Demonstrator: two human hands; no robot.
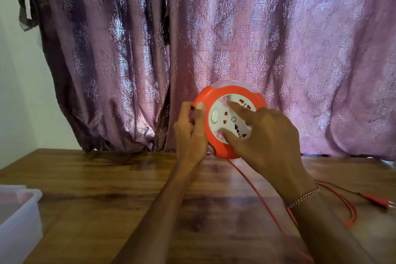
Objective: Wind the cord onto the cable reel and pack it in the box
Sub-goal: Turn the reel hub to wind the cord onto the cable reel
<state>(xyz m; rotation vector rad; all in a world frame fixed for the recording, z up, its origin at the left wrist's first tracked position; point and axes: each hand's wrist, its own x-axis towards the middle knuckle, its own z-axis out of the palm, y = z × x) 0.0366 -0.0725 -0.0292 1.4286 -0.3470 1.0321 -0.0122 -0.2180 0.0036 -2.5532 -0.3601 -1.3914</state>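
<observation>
Left hand (190,133) clamps the reel (230,122) rim; right fingers (235,109) press its hub, so turn steadily, feeding the cord (263,199) without kinks.

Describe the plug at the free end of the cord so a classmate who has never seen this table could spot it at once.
Start at the wooden table and look to its far right edge, beyond the right hand. Follow the loose red cord past its loop there. The plug lies flat at the end: red, with pale pins, unlike the round orange reel.
</observation>
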